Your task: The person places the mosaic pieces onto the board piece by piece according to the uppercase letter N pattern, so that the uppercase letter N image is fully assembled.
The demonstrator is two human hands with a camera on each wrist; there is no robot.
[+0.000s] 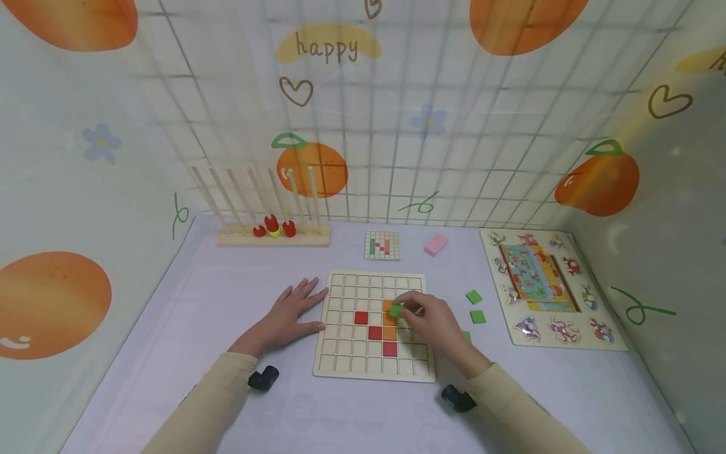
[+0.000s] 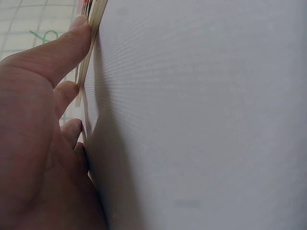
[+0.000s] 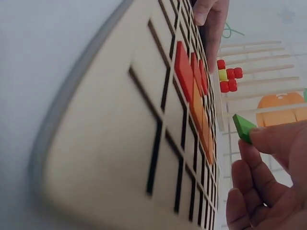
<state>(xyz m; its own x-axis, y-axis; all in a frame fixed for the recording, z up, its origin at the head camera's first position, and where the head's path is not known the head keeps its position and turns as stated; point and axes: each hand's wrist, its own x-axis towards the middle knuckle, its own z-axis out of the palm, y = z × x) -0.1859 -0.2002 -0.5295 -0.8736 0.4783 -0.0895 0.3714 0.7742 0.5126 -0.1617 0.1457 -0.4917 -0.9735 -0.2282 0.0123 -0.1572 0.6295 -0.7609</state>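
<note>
Green tile (image 3: 243, 128) is pinched in the right hand's grip (image 1: 433, 320).

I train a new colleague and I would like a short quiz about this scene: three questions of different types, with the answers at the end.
1. True or false: the person's bare left hand touches the left edge of the pale, flat wooden grid board.
2. Choose one. What does the person's bare right hand pinch?
A) an orange square tile
B) a thin green square tile
C) a pink rectangular block
3. How many red square tiles lie on the board?

Key:
1. True.
2. B.
3. Three.
</note>
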